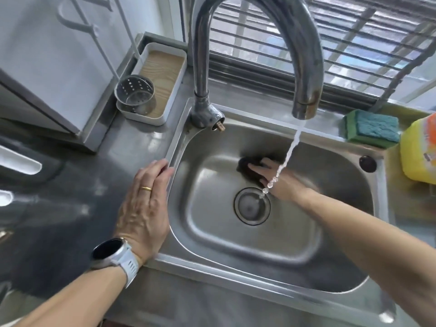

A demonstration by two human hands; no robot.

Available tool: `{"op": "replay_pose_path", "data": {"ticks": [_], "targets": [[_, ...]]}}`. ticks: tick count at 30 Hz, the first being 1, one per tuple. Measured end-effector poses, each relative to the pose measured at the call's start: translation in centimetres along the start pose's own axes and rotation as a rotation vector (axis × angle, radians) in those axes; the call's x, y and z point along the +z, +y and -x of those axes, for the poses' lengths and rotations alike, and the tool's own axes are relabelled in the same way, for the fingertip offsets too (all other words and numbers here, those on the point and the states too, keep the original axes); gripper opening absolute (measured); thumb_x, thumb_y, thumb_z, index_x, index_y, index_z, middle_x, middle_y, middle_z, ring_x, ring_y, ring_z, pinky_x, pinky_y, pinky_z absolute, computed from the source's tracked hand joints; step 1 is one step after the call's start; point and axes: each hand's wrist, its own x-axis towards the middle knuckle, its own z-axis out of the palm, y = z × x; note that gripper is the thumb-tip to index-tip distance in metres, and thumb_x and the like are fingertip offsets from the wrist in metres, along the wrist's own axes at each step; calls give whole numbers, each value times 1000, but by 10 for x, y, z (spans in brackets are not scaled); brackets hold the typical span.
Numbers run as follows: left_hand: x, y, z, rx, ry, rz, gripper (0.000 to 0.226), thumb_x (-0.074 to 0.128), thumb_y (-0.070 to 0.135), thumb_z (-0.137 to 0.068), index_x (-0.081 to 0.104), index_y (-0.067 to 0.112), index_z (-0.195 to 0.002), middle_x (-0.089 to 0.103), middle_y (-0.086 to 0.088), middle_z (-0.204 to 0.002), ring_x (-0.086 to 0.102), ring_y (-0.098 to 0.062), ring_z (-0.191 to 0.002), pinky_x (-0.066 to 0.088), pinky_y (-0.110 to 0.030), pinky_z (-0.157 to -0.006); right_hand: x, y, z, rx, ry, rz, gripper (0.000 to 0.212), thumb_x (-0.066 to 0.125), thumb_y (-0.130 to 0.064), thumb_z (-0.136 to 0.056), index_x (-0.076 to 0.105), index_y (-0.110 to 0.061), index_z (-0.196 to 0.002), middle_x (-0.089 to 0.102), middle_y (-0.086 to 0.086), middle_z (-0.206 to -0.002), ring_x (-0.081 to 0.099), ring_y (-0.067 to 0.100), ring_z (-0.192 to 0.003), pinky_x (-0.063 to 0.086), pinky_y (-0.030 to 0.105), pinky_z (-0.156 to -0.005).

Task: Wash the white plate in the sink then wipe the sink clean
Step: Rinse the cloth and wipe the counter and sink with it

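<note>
In the head view no white plate shows, so washing seems done and wiping underway: the right hand presses a dark scrubbing pad against the far wall of the stainless steel sink, while the left hand rests flat, fingers straight, on its left rim.
</note>
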Motion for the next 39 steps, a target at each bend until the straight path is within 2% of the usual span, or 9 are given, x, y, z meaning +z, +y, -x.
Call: {"op": "replay_pose_path", "data": {"ticks": [4, 8, 13, 16, 20, 22, 24, 31, 39], "targets": [[-1, 1, 0, -5, -7, -11, 52, 46, -7, -91, 52, -1, -143, 48, -16, -150, 46, -37, -140, 34, -51, -120, 38, -62, -2, -44, 23, -193, 62, 60, -13, -92, 45, -24, -151, 42, 15, -144, 49, 40, -122, 42, 40, -108], [-2, 3, 1, -14, -11, -21, 48, 43, -1, -95, 53, -1, -142, 48, -17, -150, 47, -38, -139, 33, -48, -121, 70, -107, 43, -271, -177, -261, 58, 66, -12, -87, 55, -24, -143, 48, 15, -140, 54, 38, -116, 45, 38, -106], [-4, 4, 1, -13, -17, -26, 50, 46, -4, -93, 51, -2, -143, 47, -17, -151, 46, -39, -140, 34, -51, -120, 58, -56, 103, -297, -331, -135, 58, 55, -10, -87, 48, -35, -139, 48, 4, -135, 58, 30, -111, 50, 39, -94], [-3, 2, 0, -17, -16, -20, 53, 47, -5, -92, 51, 0, -144, 47, -16, -152, 45, -38, -142, 36, -53, -118, 45, -8, 118, -65, -167, -39, 52, 56, -13, -90, 48, -39, -135, 48, 3, -138, 59, 32, -111, 48, 35, -97], [-2, 3, 0, -28, -5, -5, 59, 56, -13, -87, 52, 1, -143, 48, -14, -152, 46, -37, -141, 38, -53, -117, 23, 21, 66, 408, 220, -123, 37, 55, -10, -93, 59, -18, -129, 46, 15, -126, 58, 44, -103, 46, 37, -88], [-2, 2, -1, -30, -3, 3, 59, 56, -13, -86, 53, 1, -143, 48, -14, -152, 46, -36, -142, 37, -52, -118, 26, -3, 28, 419, 282, -198, 37, 55, -8, -93, 57, -13, -129, 48, 18, -127, 58, 43, -102, 45, 35, -84], [-2, 2, 0, -23, -8, -4, 55, 51, -9, -89, 53, 1, -143, 48, -14, -152, 45, -36, -142, 36, -51, -119, 42, -50, -4, 313, 275, -352, 45, 57, -9, -95, 53, -11, -139, 49, 19, -137, 53, 40, -119, 40, 31, -99], [-3, 3, 0, -12, -36, -42, 49, 51, -2, -94, 57, 6, -141, 47, -16, -152, 45, -36, -141, 37, -51, -118, 65, -189, -19, 235, 65, -690, 59, 64, -16, -93, 40, -9, -147, 35, 15, -143, 50, 35, -124, 35, 30, -108], [-9, 4, -1, -10, -169, -39, 35, 53, 37, -95, 74, 16, -115, 38, -16, -157, 46, -37, -138, 48, -50, -108, 50, -93, 96, -27, -501, -251, 43, 49, -7, -90, 54, -24, -129, 47, 7, -129, 53, 23, -105, 39, 26, -88]]}}
